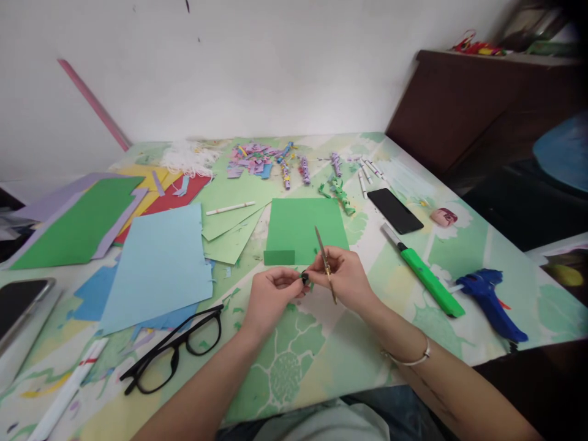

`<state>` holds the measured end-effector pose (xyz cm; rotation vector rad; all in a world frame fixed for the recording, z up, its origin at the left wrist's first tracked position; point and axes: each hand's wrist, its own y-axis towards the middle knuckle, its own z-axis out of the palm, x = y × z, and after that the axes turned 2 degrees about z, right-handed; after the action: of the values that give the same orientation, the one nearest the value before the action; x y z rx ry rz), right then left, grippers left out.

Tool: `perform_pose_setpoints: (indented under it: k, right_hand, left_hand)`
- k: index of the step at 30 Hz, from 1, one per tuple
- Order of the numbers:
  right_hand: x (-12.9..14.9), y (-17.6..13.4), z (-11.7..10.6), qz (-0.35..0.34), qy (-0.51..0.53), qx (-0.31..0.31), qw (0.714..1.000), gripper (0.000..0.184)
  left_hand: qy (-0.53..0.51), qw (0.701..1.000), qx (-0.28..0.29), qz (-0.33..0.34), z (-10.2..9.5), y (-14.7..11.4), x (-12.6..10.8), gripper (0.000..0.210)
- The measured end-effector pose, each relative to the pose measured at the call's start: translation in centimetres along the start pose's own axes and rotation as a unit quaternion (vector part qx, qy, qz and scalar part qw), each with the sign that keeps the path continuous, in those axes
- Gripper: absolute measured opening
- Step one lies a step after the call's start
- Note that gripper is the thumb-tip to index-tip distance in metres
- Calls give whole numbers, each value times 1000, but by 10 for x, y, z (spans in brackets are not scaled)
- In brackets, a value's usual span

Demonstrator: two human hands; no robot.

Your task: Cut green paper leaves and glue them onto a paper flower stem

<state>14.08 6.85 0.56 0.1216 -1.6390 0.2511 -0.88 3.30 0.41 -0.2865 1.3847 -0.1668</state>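
Observation:
My left hand (274, 297) is closed, thumb and fingertips pinching a small dark piece (305, 278) with a bit of green beside it. My right hand (345, 278) meets it there, its fingertips touching the same piece. Lodged in the right hand is a pair of slim gold-coloured scissors (326, 264), seen edge-on, with the pointed end up and away from me. Just beyond both hands lies a green paper sheet (305, 223), and a small darker green strip (279, 257) rests on its near left corner.
Left are a light blue sheet (160, 263), black glasses (181, 349) and a white marker (68, 392). Rolled paper figures (342, 196) and paper scraps (252, 159) lie at the back. On the right are a phone (395, 210), a green cutter (429, 278) and a blue glue gun (491, 300).

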Motion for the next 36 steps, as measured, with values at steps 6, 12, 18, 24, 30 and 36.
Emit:
perform_pose_setpoints:
  k: [6,12,18,24,30,36]
  right_hand:
    - [5,-4,2,10,77,-55,996,27]
    - [4,-4,1,22,114,-24,993,30]
    - [2,-14,4,-52,-79,13,995,28]
    - [0,-22,16,-114,-266,22,957,29]
    - [-2,-24,17,-118,-291,32,949,29]
    - [0,-25,15,-116,-290,40,949,30]
  left_hand:
    - [14,999,28,32,5,-4,-3,17]
    - [26,995,36,86,3,-6,-2,13]
    - [-102,991,-17,86,0,-5,1,10]
    - [-143,985,-40,88,0,-6,-3,12]
    - [-120,988,-31,90,0,-9,-5,12]
    - [-95,991,-31,88,0,-9,-7,14]
